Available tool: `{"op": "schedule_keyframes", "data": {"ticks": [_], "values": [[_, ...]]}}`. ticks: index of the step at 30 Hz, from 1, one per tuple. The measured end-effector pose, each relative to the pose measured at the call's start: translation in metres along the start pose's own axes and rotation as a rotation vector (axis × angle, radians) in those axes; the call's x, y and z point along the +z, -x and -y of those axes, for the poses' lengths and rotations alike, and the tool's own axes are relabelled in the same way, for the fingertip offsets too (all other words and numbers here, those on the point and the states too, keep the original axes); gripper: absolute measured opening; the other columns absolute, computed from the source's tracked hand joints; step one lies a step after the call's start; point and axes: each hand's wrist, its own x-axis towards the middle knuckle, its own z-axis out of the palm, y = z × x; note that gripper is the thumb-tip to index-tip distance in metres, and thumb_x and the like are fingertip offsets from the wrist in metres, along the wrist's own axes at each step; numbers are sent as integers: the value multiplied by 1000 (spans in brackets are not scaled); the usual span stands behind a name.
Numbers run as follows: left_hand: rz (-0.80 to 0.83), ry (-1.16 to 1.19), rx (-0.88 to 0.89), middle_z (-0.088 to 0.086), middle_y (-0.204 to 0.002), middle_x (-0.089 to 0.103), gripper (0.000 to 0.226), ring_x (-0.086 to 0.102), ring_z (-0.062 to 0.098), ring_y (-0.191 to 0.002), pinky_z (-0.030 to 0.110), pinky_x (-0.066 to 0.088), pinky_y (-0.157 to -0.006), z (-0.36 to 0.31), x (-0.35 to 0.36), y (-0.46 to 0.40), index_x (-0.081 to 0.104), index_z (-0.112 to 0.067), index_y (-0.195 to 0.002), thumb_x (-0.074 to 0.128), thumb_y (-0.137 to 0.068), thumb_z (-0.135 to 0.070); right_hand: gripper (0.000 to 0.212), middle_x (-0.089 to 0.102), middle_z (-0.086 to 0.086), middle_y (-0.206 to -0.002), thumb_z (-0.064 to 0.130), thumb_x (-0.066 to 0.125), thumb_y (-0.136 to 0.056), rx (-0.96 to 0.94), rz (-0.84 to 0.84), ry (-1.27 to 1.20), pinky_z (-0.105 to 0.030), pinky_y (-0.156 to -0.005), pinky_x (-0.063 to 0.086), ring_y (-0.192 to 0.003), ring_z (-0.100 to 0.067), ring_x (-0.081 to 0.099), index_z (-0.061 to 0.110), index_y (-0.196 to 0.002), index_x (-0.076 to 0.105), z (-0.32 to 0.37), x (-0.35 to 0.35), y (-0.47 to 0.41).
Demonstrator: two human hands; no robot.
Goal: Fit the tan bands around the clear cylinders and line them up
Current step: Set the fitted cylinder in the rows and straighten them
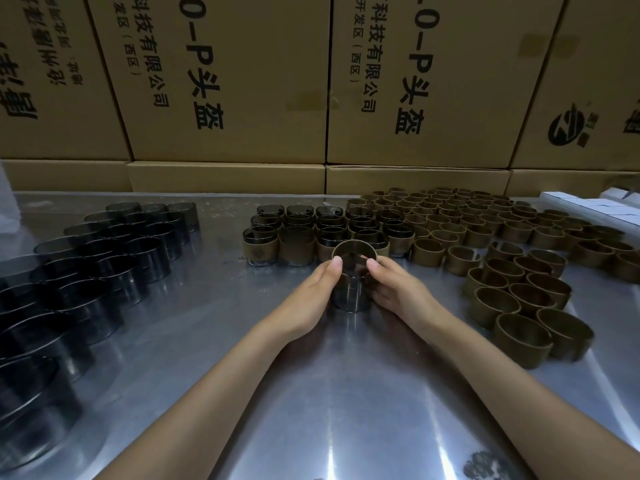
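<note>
While both hands work at the centre of the desk (346,393), one clear cylinder (350,296) stands between them with a tan band (353,247) perched over its top, not yet pushed down: the left hand (317,292) curls its grip round the cylinder's side with the thumb on the band's rim, and the right hand (394,289) does the same from the other side. Judging by the piles, the job is partly done. At nine o'clock a large group of bare cylinders (104,258) waits, and at three o'clock loose bands (519,296) lie in rows reaching toward one o'clock. Just beyond the hands, at twelve o'clock, the banded cylinders (298,237) stand lined up in a block, far fewer than what remains. Farther back, stacked cardboard cartons (242,81) carry sideways printing, legibly "科技有限公司", "(西区)" and "0-P头盔", with a round dark logo (568,129) at two o'clock.
</note>
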Motion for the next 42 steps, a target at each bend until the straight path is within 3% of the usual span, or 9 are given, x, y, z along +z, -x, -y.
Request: {"op": "schedule_keyframes", "data": {"ticks": [8,18,22,24,27,29,33,39,42], "values": [[-55,254,-28,-4,-133,60,42,52,12,-126,39,30,-115,4,-6,-4,55,-28,-130,37,-99,-50,26,68,-8,-118,18,49,-97,-43,7,-201,-33,-101,46,-112,-18,64,12,-120,58,-1,11,2],[-57,584,-6,2,-110,72,31,67,11,-103,19,53,-77,-5,-4,1,63,-14,-115,38,-103,-29,33,63,-14,-124,9,44,-99,-88,29,-299,-28,-86,54,-113,-22,63,7,-131,51,3,13,1],[-96,586,20,5,-106,72,28,67,12,-98,21,53,-77,-6,-3,1,67,-11,-108,43,-101,-22,41,59,-13,-130,3,45,-97,-85,-29,-290,-21,-80,54,-112,-17,63,4,-139,44,4,12,-3],[-95,597,34,7,-107,71,28,66,14,-99,23,53,-79,-7,-3,1,66,-8,-110,44,-100,-20,44,58,-14,-131,2,45,-96,-78,-31,-300,-22,-84,53,-113,-17,62,2,-140,41,4,10,-4],[-87,598,54,5,-107,71,25,65,12,-100,22,54,-82,-9,-4,2,65,-7,-111,46,-99,-17,50,53,-19,-136,3,50,-93,-39,-3,-360,-39,-108,40,-125,-27,53,1,-142,38,5,4,-6],[-101,601,48,7,-113,69,27,64,13,-103,21,53,-86,-12,-5,2,62,-5,-118,50,-97,-15,49,57,-14,-133,13,57,-88,31,43,-371,-38,-105,43,-122,-23,56,7,-136,48,8,-1,-5],[-138,678,-1,8,-118,68,60,66,13,-104,20,54,-85,-15,-8,4,52,-4,-131,67,-76,-22,42,68,-9,-120,31,68,-75,224,215,-329,-30,-94,51,-113,-21,63,15,-114,65,15,-11,4],[49,544,-247,-4,-101,75,58,69,7,-97,23,49,-86,-17,-12,8,65,-17,-108,70,-67,-57,49,66,-11,-122,24,71,-69,177,269,-456,-29,-98,49,-115,-21,62,8,-116,64,16,-16,7],[46,600,-230,0,-104,74,55,69,11,-98,21,53,-81,-16,-13,8,64,-17,-111,68,-70,-54,38,66,-11,-120,20,71,-71,128,354,-445,-27,-95,51,-113,-21,62,11,-108,72,16,-17,9]]}}
